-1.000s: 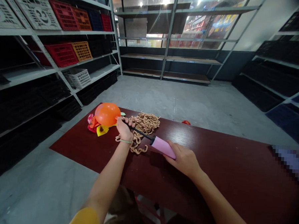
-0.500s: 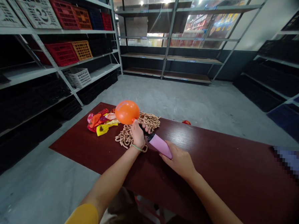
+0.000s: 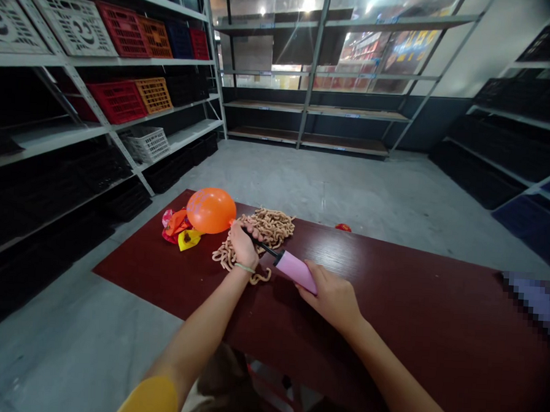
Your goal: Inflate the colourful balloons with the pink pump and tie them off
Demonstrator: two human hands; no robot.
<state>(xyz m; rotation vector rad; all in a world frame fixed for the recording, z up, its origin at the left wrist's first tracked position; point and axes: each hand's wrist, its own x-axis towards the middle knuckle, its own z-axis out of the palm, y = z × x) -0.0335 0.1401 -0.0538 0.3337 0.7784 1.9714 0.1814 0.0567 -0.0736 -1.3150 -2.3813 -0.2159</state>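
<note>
My left hand [image 3: 245,242] is closed around the dark end of a balloon pump, where the neck of an inflated orange balloon [image 3: 211,210] meets it. My right hand [image 3: 335,293] wraps the pink barrel of the balloon pump [image 3: 296,271]. A black rod shows between the barrel and my left hand. Beneath and behind my left hand lies a heap of tan, rope-like links [image 3: 274,226]. Left of it, partly hidden by the orange balloon, are several uninflated balloons [image 3: 189,239] in red, orange, pink and yellow.
The dark red table [image 3: 389,310] spans the front, with a pixelated patch at its right end. A small red object [image 3: 343,227] shows past the far edge. Shelves with crates [image 3: 117,101] stand at left; a metal rack [image 3: 349,111] is at the back.
The orange balloon has grown a little. My left hand has moved left with it, away from my right hand, and the black rod has come out of the pink barrel.
</note>
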